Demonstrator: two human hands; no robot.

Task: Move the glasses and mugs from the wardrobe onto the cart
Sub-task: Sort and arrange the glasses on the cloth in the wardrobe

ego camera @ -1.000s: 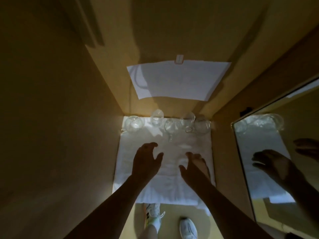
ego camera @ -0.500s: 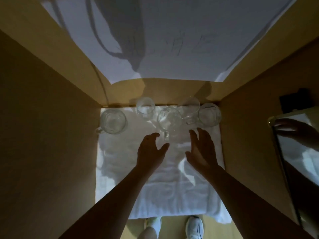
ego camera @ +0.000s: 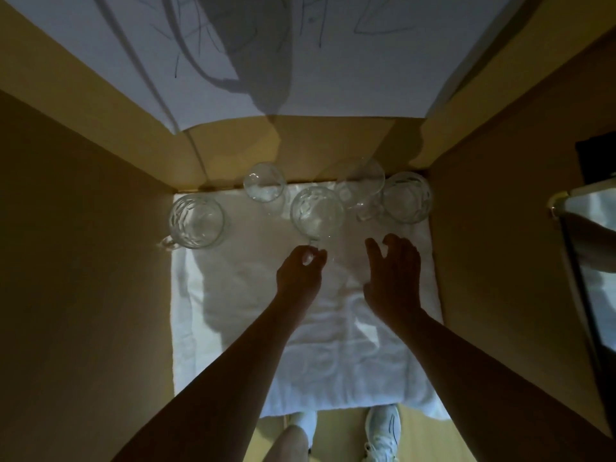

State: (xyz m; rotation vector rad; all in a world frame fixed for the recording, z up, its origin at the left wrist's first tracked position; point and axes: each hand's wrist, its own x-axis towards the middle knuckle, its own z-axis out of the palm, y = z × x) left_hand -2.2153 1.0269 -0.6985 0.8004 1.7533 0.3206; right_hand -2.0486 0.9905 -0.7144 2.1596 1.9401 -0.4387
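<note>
Several clear glass pieces stand in a row at the back of a white towel (ego camera: 233,311) inside the dim wardrobe. A dimpled mug (ego camera: 196,222) is at the far left, a plain glass (ego camera: 265,183) behind it, a middle mug (ego camera: 317,211), another glass (ego camera: 361,181) and a right dimpled mug (ego camera: 406,196). My left hand (ego camera: 300,275) is closed around the middle mug's handle, which points toward me. My right hand (ego camera: 393,275) hovers with fingers spread just in front of the right-hand glasses, touching nothing.
Wooden walls close in on the left (ego camera: 83,261) and right (ego camera: 500,261). A white sheet of paper with pencil lines (ego camera: 333,61) hangs on the back wall. A mirror edge (ego camera: 566,261) stands at the right. My white shoes (ego camera: 381,431) show below the shelf's front edge.
The view moved closer in. My left hand went forward and closed on the middle mug's handle. My right hand moved forward too, still spread.
</note>
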